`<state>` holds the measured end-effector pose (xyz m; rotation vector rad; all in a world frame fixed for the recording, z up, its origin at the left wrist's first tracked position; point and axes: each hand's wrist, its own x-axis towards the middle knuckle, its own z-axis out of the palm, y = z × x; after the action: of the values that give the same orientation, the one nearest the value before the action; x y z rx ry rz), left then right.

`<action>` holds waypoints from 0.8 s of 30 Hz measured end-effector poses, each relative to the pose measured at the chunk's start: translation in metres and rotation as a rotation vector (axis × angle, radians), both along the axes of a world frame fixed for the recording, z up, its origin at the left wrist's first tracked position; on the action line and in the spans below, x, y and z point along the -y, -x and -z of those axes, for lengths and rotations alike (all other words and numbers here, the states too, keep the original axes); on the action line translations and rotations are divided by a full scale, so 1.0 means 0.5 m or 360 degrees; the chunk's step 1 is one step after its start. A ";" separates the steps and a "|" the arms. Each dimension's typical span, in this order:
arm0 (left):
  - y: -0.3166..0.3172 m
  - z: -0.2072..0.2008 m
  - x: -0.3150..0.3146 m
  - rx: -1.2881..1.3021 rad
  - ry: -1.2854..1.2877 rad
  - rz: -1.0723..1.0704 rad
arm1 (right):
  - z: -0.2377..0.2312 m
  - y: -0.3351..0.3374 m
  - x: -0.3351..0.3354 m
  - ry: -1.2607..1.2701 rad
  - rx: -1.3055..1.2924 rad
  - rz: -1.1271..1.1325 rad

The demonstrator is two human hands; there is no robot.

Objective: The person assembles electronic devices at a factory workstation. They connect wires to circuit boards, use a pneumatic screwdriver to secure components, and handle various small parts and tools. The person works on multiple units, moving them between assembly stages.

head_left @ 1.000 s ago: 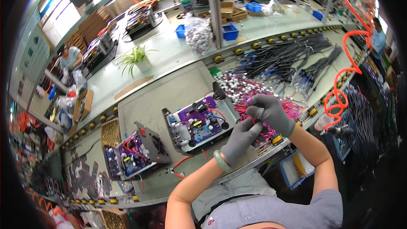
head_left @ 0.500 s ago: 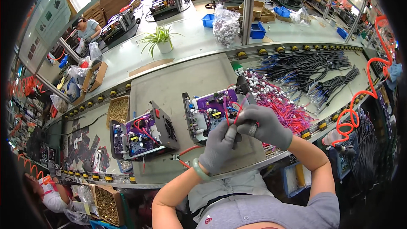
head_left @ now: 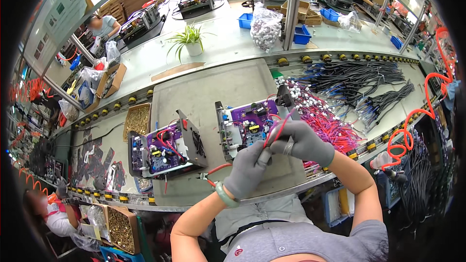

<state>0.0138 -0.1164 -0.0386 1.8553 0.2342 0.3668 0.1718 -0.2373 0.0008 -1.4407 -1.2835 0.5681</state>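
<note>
Left hand (head_left: 246, 169) and right hand (head_left: 306, 143), grey-gloved, both pinching red wire (head_left: 281, 129). Just beyond: purple circuit board (head_left: 241, 115) in open chassis (head_left: 224, 138), on tabletop (head_left: 208, 85).

Fisheye view from the wearer's head, angled down and forward; left hand (head_left: 245, 169) and right hand (head_left: 307, 144) near, counter (head_left: 228, 31) beyond.

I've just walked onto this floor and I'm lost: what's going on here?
The grey-gloved left hand and right hand hold a red wire between them. In this view they cover part of an open chassis with a purple circuit board; a second chassis sits to its left. Loose pink-and-red wires lie piled to the right.
</note>
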 end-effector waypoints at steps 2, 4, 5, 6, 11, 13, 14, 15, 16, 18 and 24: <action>-0.001 -0.019 0.001 -0.0120 0.0106 0.0021 | -0.018 -0.006 -0.004 0.0020 0.0175 -0.0110; -0.005 -0.031 -0.004 -0.0189 0.0106 0.0081 | -0.057 -0.027 -0.009 0.0272 0.0323 -0.0350; -0.003 -0.032 -0.015 -0.0199 0.0054 0.0124 | -0.068 -0.039 -0.015 0.0398 0.0396 -0.0474; -0.009 -0.034 -0.021 -0.0200 0.0010 0.0203 | -0.066 -0.056 -0.009 0.0433 0.0361 -0.0449; -0.061 -0.112 -0.110 0.0525 -0.0974 -0.0353 | -0.038 -0.134 -0.039 0.0247 0.0684 0.0088; -0.083 -0.125 -0.138 0.0235 -0.1114 -0.0408 | -0.018 -0.137 -0.065 0.0203 0.1008 0.0128; -0.093 -0.111 -0.152 0.0085 -0.1023 -0.0389 | 0.001 -0.133 -0.079 0.0233 0.1192 0.0126; -0.106 -0.107 -0.162 -0.0059 -0.0911 -0.0362 | 0.007 -0.127 -0.085 0.0253 0.1281 0.0142; -0.118 -0.109 -0.168 -0.0264 -0.0656 -0.0250 | 0.011 -0.119 -0.089 0.0273 0.1371 0.0159; -0.141 -0.101 -0.171 -0.0369 -0.0689 -0.0194 | 0.024 -0.115 -0.096 0.0240 0.1552 0.0149; -0.180 -0.061 -0.177 -0.0586 -0.0900 -0.0046 | 0.030 -0.120 -0.090 0.0291 0.1366 0.0215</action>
<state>0.1040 -0.0281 -0.0081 2.4780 0.4416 0.1082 0.2319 -0.1924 -0.0143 -2.0111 -1.7915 -0.0633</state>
